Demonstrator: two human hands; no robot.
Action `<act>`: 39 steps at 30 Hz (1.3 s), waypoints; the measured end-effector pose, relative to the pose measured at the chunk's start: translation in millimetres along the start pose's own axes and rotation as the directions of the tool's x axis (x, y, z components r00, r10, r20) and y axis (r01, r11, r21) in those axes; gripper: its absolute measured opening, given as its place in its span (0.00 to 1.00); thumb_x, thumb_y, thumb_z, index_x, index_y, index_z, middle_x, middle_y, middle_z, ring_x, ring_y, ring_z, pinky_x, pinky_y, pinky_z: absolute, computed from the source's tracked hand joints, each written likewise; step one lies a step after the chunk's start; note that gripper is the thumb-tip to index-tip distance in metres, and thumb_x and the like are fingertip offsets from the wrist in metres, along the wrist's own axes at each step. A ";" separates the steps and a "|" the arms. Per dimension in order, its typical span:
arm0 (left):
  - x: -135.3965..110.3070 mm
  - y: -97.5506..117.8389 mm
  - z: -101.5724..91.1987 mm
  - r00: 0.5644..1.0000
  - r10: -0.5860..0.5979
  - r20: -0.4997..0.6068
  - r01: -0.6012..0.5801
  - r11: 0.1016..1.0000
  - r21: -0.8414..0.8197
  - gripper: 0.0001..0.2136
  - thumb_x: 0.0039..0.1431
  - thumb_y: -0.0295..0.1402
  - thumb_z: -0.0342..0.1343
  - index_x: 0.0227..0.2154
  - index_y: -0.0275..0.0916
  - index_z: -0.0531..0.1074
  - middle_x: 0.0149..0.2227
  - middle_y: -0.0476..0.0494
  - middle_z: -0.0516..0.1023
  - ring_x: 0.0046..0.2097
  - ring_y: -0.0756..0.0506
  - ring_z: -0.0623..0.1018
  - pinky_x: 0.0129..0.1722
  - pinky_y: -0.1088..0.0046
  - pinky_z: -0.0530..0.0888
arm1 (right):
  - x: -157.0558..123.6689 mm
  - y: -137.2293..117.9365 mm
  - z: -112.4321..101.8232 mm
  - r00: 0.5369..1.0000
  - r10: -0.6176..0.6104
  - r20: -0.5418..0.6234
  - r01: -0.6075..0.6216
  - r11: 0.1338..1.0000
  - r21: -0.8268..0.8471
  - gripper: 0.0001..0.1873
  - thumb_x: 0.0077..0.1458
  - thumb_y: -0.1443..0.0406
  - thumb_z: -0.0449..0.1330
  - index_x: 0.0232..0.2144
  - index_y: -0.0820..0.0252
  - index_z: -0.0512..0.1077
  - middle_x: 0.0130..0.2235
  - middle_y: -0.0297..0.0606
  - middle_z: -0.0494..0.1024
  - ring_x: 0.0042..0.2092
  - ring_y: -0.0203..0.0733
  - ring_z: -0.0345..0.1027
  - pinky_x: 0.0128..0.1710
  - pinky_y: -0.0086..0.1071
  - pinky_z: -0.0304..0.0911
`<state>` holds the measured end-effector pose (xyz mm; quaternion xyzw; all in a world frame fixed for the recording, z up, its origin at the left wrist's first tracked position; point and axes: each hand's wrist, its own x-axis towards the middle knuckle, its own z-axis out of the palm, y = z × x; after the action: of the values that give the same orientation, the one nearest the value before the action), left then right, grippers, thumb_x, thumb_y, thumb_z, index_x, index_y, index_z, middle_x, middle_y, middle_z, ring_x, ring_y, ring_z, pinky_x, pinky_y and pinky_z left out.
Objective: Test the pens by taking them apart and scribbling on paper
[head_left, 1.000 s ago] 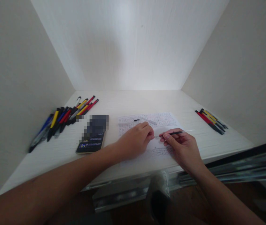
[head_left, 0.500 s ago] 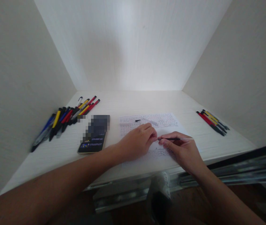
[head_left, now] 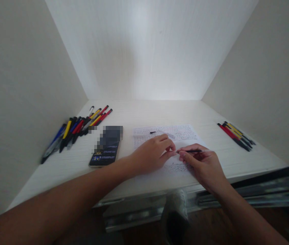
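Note:
My right hand point(head_left: 200, 163) is closed round a slim pen refill point(head_left: 193, 150), dark along much of its length with a clear tail end. It lies nearly level above the sheet of handwritten paper point(head_left: 144, 141). My left hand point(head_left: 157, 153) meets it at the tip, thumb and forefinger pinched there. Exactly what sits between those left fingertips is too small to make out clearly. On the upper part of the paper, just beyond my hands, lie a small black pen part point(head_left: 152, 132) and a clear pen barrel point(head_left: 167, 133).
Left of the paper lies a phone point(head_left: 106, 148), its screen partly blurred. A heap of coloured pens point(head_left: 77, 127) rests by the left wall. Several red and yellow pens point(head_left: 235, 136) lie at right. Below the white shelf's front edge point(head_left: 144, 197) runs a metal rail.
The whole view has shifted slightly, so things appear a little further right. My left fingers have opened out a bit at the refill's tip; my right hand keeps its hold.

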<state>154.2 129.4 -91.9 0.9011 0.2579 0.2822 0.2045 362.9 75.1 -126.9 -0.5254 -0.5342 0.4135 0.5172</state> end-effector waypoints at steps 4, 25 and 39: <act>2.1 -13.7 -11.9 0.998 -0.048 -0.030 0.053 0.976 0.211 0.07 0.68 0.31 0.50 0.37 0.36 0.73 0.39 0.43 0.74 0.40 0.46 0.72 0.43 0.67 0.69 | 0.9 3.9 -1.5 0.999 -0.006 -0.044 0.006 1.000 -0.005 0.10 0.52 0.59 0.71 0.34 0.57 0.78 0.28 0.37 0.79 0.29 0.39 0.70 0.27 0.34 0.61; -5.4 -37.5 -44.9 0.951 -0.264 0.159 0.123 0.798 0.589 0.11 0.62 0.23 0.43 0.33 0.35 0.71 0.37 0.37 0.75 0.36 0.45 0.71 0.38 0.66 0.68 | 2.0 1.5 2.0 0.998 -0.027 -0.065 0.031 0.998 0.060 0.07 0.53 0.60 0.69 0.33 0.55 0.78 0.28 0.35 0.77 0.29 0.38 0.68 0.29 0.36 0.63; 0.1 -13.8 -7.9 0.983 -0.109 0.145 0.062 0.954 0.294 0.11 0.72 0.31 0.44 0.43 0.36 0.72 0.43 0.41 0.75 0.39 0.44 0.75 0.40 0.65 0.70 | 2.4 0.3 4.1 0.995 -0.012 -0.098 0.030 0.982 0.186 0.07 0.53 0.61 0.70 0.33 0.56 0.78 0.25 0.33 0.77 0.28 0.35 0.67 0.28 0.32 0.59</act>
<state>144.6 142.1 -93.0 0.9290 0.3178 0.1593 0.1029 359.0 77.9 -127.4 -0.4880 -0.4731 0.4305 0.5938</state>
